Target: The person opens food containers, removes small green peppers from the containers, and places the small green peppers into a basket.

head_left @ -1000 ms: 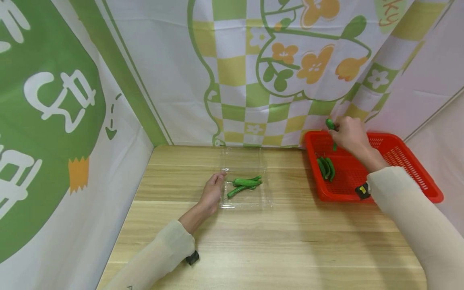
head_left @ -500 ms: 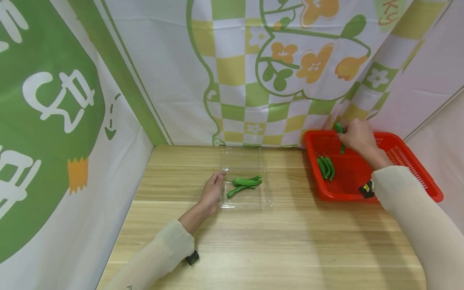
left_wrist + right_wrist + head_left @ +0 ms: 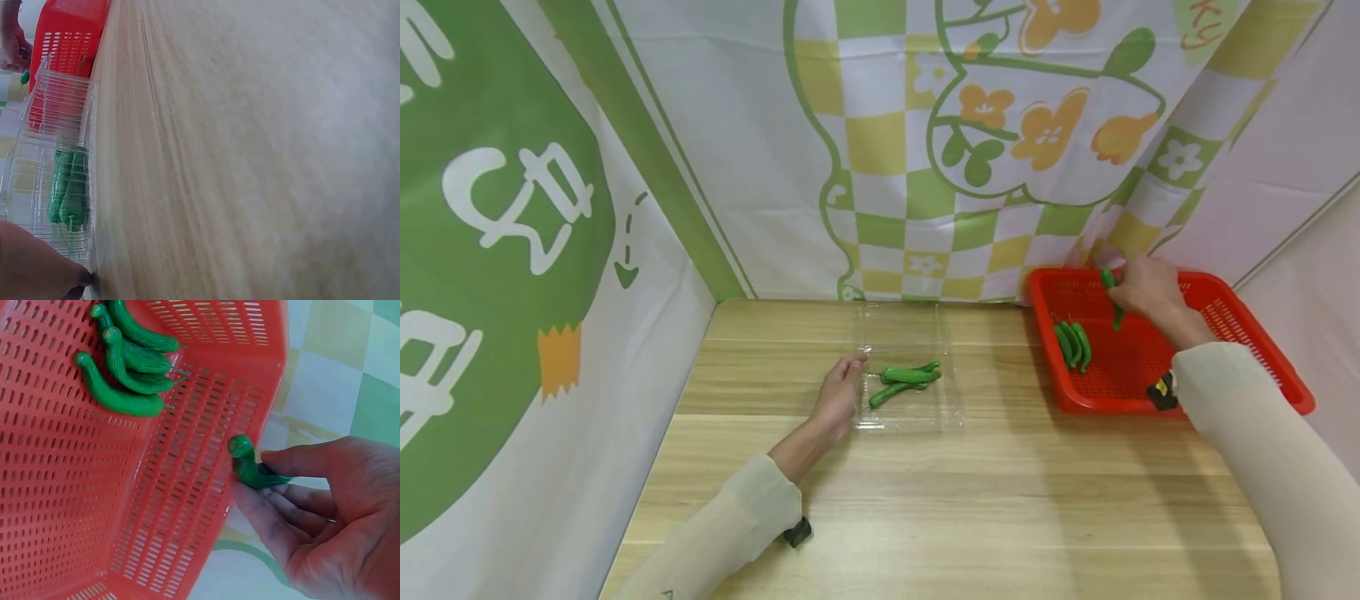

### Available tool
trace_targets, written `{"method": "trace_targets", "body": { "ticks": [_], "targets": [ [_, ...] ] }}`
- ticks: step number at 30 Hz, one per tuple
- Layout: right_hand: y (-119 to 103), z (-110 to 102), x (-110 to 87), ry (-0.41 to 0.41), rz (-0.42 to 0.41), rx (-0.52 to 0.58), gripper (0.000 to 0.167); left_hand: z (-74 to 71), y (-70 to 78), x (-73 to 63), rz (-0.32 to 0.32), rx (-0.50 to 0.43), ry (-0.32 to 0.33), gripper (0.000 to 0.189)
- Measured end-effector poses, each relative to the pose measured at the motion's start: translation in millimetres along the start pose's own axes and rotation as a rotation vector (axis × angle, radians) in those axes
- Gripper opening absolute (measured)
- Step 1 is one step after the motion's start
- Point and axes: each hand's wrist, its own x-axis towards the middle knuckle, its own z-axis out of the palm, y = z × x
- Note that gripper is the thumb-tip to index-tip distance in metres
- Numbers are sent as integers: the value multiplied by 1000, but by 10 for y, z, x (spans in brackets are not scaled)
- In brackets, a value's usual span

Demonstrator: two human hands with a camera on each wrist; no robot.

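At the left side of a clear plastic box [image 3: 951, 408], its lid folded back, my left hand [image 3: 838, 396] pinches the edge. Several small green cucumbers [image 3: 910, 377] lie crossed inside that box; two bumpy ones show through its ribbed wall in the left wrist view. My right hand [image 3: 1150, 292] holds one small cucumber [image 3: 245, 465] between thumb and fingers, over the back of the red basket [image 3: 1060, 396]. In the right wrist view its blunt end points away from the palm. More cucumbers [image 3: 125, 403] lie together at the basket's left side.
A wooden table [image 3: 880, 508] carries the box and, on its right, the perforated basket. Behind them hangs a printed cloth [image 3: 880, 142] with checks and flowers, close to the table's back edge. Another cloth with a green print [image 3: 497, 250] stands along the left.
My right hand has moved right and slightly down with the cucumber, from the basket's back left corner further over the basket. The left hand and the box have stayed put.
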Motion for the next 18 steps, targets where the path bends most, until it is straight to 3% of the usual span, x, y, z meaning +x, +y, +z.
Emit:
{"method": "trace_targets", "body": {
  "ticks": [7,12,13,18],
  "targets": [
    [7,3,18,-216,85,70,32,0,1,-2,0,2,9,44],
    [58,61,66,-275,119,85,25,10,-2,10,5,9,25,44],
    [184,123,139,-288,106,97,24,11,-1,10,8,10,26,44],
    [242,151,174,-354,103,53,18,6,6,11,11,14,26,44]
  ]
}}
